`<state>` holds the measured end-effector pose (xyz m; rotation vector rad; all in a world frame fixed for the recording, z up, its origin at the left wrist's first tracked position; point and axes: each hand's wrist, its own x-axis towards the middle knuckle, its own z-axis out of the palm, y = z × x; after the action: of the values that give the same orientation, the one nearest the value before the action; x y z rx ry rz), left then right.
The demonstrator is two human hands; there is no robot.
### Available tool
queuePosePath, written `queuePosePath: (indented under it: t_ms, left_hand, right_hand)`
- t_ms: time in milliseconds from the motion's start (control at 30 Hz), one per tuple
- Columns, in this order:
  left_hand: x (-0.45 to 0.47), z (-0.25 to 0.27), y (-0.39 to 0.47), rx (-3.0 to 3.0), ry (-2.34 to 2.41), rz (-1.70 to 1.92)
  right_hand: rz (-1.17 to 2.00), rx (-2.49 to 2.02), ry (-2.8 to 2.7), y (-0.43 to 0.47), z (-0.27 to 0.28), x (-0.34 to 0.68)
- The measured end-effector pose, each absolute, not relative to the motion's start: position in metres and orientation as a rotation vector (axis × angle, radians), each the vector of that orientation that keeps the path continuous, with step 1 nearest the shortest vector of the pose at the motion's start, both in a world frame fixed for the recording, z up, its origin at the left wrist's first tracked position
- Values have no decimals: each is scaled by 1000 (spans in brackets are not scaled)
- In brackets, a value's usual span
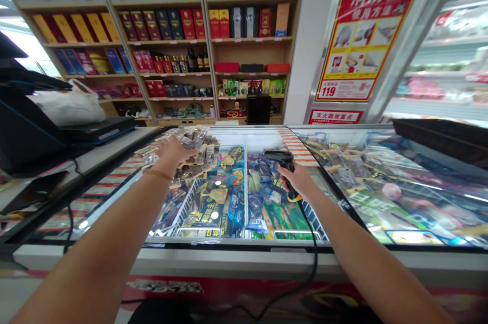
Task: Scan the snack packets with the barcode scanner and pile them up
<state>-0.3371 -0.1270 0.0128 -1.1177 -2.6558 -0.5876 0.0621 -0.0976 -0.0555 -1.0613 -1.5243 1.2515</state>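
Observation:
My right hand is wrapped round the handle of a black and yellow barcode scanner, held above the glass-topped chest freezer. A black cord hangs from the scanner's handle. My left hand reaches forward onto a pile of small clear packets with tan edges, its thumb and fingers spread against them. The packets lie heaped on the left part of the freezer top. Below both hands, colourful bags of frozen goods fill white wire baskets.
At left stand a dark checkout machine and a white plastic bag. More packaged goods lie in the freezer's right side, near a long black object. Shelves of boxed goods line the back. The scanner cord loops over the front edge.

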Motion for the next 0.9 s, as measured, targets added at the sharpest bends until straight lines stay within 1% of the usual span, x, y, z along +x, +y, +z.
queuePosePath:
  t_ms: [100, 200, 300, 433, 467, 500, 700, 800, 900]
  left_hand:
    - [-321, 18, -130, -1189, -2536, -829]
    - [-302, 24, -129, -1426, -2304, -1222]
    - [-277, 26, -118, -1623, -2151, -1531]
    - [-233, 10, -91, -1764, -2168, -1919]
    - [-222, 2, -84, -1743, -2179, -2119]
    - [-212, -8, -78, -1724, -2183, -2197]
    - [-181, -67, -59, -1430, -2239, -2461]
    - [-180, -84, -54, -1364, -2244, -2538]
    - [-183, -93, -50, -1375, -2217, -2537]
  right_hand:
    - [1239, -1079, -1531, -99, -55, 61]
    - [1263, -1080, -1519, -101, -53, 60]
    - [1280, -1069, -1493, -102, -50, 61]
    - [1293, -1051, -1472, -103, -46, 63]
    - [1289, -1050, -1470, -103, -46, 64]
    - [1284, -1049, -1469, -103, -47, 64]
    - [1257, -1063, -1572, -105, -48, 63]
    - [1215, -1108, -1660, -110, -45, 62]
    - [1161, -1141, -1750, -116, -42, 60]
